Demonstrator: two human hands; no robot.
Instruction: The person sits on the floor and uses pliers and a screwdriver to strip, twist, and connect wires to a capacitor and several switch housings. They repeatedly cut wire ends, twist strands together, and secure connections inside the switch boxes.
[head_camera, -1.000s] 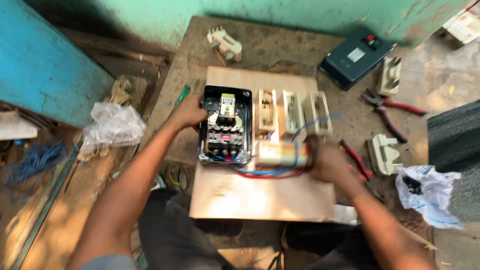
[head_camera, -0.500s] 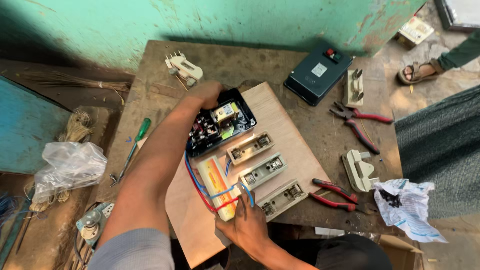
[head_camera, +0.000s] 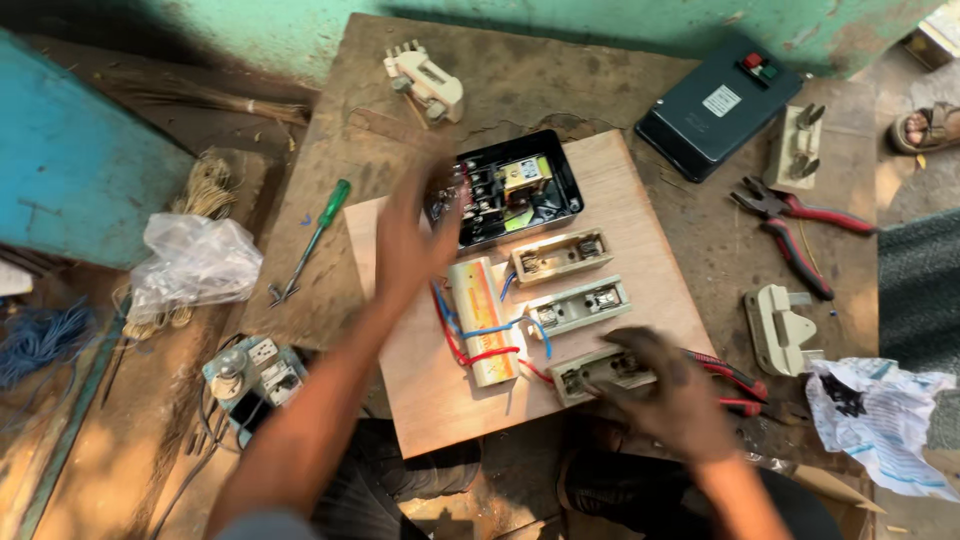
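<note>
Left hand (head_camera: 415, 240) is up over the board (head_camera: 640, 215), blurred, fingers spread loosely and holding nothing, its fingertips just at the left edge of the black starter box (head_camera: 515, 190). Right hand (head_camera: 675, 395) is down on the near corner of the board, fingers curled over the nearest fuse holder (head_camera: 600, 370); whether it grips the holder or only presses on it, I cannot tell. The board lies tilted on the worn table (head_camera: 330, 270), and on it sit the open box at the far end, a cream block (head_camera: 480, 320) beside it, and three fuse holders in a row, the middle one (head_camera: 580, 305) and the far one (head_camera: 560, 255) untouched. By my reading the layout is done: every part sits in its place on the board, and red and blue wires (head_camera: 455, 325) already run around the cream block toward the holders. What looks left is the rest of the wiring and the closing up, since the box stands open and its dark cover (head_camera: 715, 105) lies well apart at the table's far right. Tools wait nearby: green screwdriver (head_camera: 310, 240) to the left, red pliers (head_camera: 795, 225) to the right, a second red pair (head_camera: 735, 385) just beside the right hand.
</note>
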